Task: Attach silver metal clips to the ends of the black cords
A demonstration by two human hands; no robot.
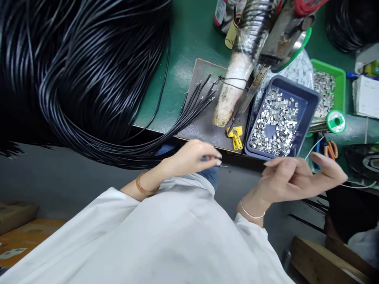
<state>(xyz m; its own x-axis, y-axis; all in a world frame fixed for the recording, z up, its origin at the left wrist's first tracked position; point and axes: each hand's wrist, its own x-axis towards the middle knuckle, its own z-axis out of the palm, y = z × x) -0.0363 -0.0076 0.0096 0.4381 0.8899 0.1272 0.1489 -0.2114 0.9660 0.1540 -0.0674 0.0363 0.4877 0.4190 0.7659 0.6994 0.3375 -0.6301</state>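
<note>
My left hand (195, 156) is closed in front of the table edge, thumb and forefinger pinched round the end of a black cable; a thin tip (222, 166) sticks out past the fingers. Beside it, a bundle of black cables (142, 148) runs from the large pile at the left onto a dark board (204, 132). My right hand (291, 177) is at the near edge of a blue tray (309, 104) of small metal pieces (275, 126). Its thumb and forefinger are pressed together, the other fingers partly stretched; a tiny thing at the fingertips is too small to name.
A wrapped pole (237, 79) leans over the board, near a yellow tool (236, 137). Behind the blue tray stand a green tray (340, 86) and a solder spool (336, 121). Orange-handled scissors (331, 150) lie right. Cardboard boxes (322, 264) are on the floor.
</note>
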